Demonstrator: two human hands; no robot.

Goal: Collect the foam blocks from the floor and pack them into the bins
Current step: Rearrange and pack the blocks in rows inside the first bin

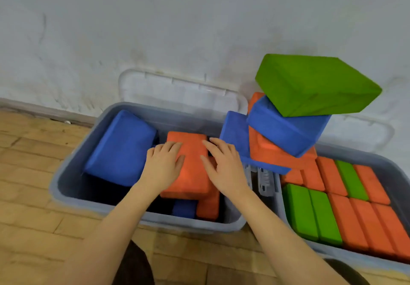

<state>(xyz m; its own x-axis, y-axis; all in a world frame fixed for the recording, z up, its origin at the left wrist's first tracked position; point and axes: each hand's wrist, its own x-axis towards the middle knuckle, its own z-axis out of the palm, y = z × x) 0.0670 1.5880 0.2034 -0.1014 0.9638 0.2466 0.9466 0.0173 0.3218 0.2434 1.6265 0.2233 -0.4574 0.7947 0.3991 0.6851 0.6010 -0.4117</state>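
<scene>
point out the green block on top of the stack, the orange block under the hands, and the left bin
green block (310,85), head view, top face
orange block (190,173), head view, top face between the hands
left bin (73,167), head view, left wall

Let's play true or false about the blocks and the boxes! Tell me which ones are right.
1. Both hands rest on an orange block in the left bin. True: left hand, right hand.
2. A green block tops the leaning pile between the bins. True.
3. The right bin holds only blue blocks. False: its packed rows are orange and green.
4. The left bin is packed full in neat rows. False: its blocks lie loosely, with dark gaps.
5. The floor looks wooden. True.
</scene>
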